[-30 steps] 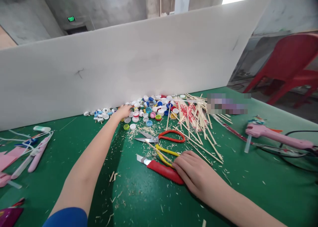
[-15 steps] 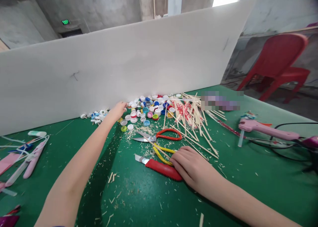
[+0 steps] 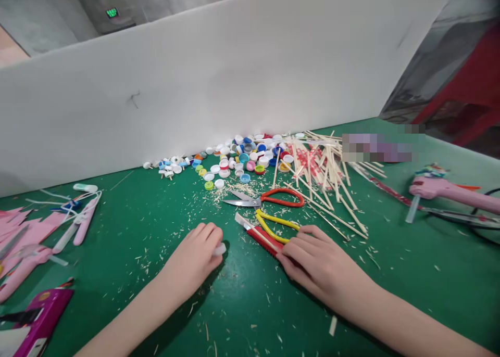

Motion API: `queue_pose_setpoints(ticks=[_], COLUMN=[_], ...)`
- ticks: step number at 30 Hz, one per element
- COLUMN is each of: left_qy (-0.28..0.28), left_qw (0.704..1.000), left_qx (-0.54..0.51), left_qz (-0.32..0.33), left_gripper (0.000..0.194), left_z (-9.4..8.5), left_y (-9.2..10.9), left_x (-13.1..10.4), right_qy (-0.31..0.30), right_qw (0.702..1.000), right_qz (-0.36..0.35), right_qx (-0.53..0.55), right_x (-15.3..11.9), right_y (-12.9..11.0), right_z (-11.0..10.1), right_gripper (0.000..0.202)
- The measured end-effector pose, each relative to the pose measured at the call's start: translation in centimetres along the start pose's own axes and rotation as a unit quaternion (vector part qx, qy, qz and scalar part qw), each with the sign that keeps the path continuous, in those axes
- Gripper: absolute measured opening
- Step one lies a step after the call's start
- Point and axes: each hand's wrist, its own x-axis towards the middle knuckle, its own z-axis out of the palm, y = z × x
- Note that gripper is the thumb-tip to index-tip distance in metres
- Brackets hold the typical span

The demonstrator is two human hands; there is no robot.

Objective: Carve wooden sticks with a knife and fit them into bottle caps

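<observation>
My left hand (image 3: 201, 250) is closed low over the green table, with a small whitish bottle cap (image 3: 220, 249) showing between thumb and fingers. On the right, my right hand (image 3: 318, 258) pinches the near end of a thin wooden stick (image 3: 266, 236), which points away to the left over a red utility knife (image 3: 260, 241). Its fingers also reach the lower yellow handle of the scissors (image 3: 269, 208), which lie with blades spread and have one red and one yellow handle. Part of the knife is hidden beneath that hand.
Colourful bottle caps (image 3: 250, 162) are heaped against a white board (image 3: 219, 81). Loose wooden sticks (image 3: 332, 175) lie beside them. A pink glue gun (image 3: 441, 188) is at the right; pink tools (image 3: 84, 221) and a purple device (image 3: 45, 315) are at the left. Shavings dot the table (image 3: 128, 294).
My left hand has drawn back from the caps toward me, now with a whitish cap in it. My right hand keeps the stick, now lying along the knife. The view has shifted.
</observation>
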Motion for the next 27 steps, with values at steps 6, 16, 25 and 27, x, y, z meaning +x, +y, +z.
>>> queue_pose_setpoints(ticks=[6, 16, 25, 27], left_qy=[-0.097, -0.094, -0.092, -0.083], left_qw=[0.987, 0.98, 0.969, 0.967], left_qx=[-0.128, -0.175, -0.231, -0.24], left_qz=[0.015, -0.016, -0.001, 0.004], left_gripper=[0.038, 0.038, 0.033, 0.032], left_z=[-1.4, -0.9, 0.0, 0.3], left_y=[0.5, -0.4, -0.7, -0.7], left_x=[-0.5, -1.8, -2.2, -2.4], right_qy=[-0.014, -0.029, -0.017, 0.012], right_qw=[1.0, 0.999, 1.0, 0.998], right_qz=[-0.014, -0.025, 0.0, 0.052], right_qx=[-0.015, -0.015, -0.01, -0.036], right_x=[0.0, 0.3, 0.1, 0.3], right_y=[0.0, -0.6, 0.6, 1.5], right_z=[0.0, 0.0, -0.4, -1.0], right_gripper=[0.022, 0.018, 0.018, 0.019])
